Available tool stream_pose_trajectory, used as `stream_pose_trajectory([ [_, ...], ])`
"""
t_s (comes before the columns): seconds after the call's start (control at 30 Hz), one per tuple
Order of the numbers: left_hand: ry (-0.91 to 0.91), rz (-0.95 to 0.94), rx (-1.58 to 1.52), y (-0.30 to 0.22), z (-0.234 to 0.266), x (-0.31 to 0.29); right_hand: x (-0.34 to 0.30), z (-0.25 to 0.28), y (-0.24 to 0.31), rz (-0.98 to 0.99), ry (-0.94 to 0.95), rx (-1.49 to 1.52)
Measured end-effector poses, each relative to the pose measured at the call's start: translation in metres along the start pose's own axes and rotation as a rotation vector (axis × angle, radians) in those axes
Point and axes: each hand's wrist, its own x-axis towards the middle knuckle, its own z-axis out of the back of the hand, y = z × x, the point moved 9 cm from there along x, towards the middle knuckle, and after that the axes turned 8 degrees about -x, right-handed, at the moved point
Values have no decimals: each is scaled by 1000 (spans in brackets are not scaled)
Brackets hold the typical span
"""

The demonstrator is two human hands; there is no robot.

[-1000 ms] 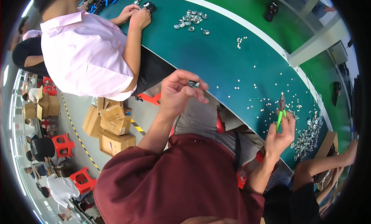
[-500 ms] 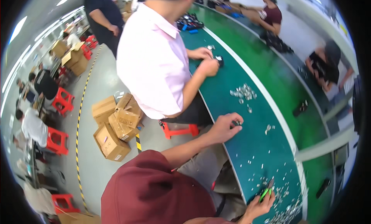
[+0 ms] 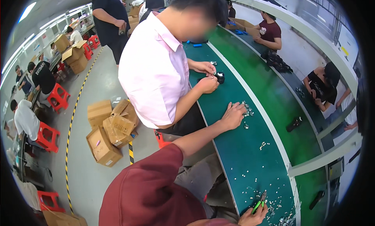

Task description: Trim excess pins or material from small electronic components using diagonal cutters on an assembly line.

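My left hand (image 3: 233, 116) reaches forward over the green worktop, fingers stretched out. Its fingertips touch the near left side of a heap of small shiny metal parts (image 3: 248, 109), and partly cover it. In my right hand (image 3: 253, 217), near the worktop's lower end, is a pair of pliers with green handles (image 3: 256, 207); their dark jaws point up and away. Around the pliers lie many tiny pale pieces, with a denser pile of shiny metal parts (image 3: 288, 220) just to the right. A small cluster of pale bits (image 3: 264, 145) sits between my two hands.
A co-worker in a pink shirt (image 3: 154, 70) sits close on my left, handling a small part beside a black round object (image 3: 220, 77). Cardboard boxes (image 3: 102, 146) stand on the floor at left. A white frame post (image 3: 326, 157) crosses at right.
My left hand has moved forward from the middle of the worktop to the metal heap, and its curled fingers have straightened. My right hand still holds the pliers. The whole view has shifted slightly.
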Motion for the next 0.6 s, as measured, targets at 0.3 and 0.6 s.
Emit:
stream_pose_trajectory([
  [0.3, 73, -342, -380, -135, -28, -49, -11, -6, -30, -136, -170, 228],
  [0.6, 652, -700, -532, -295, -152, -148, -18, 9, -47, -351, -326, 273],
])
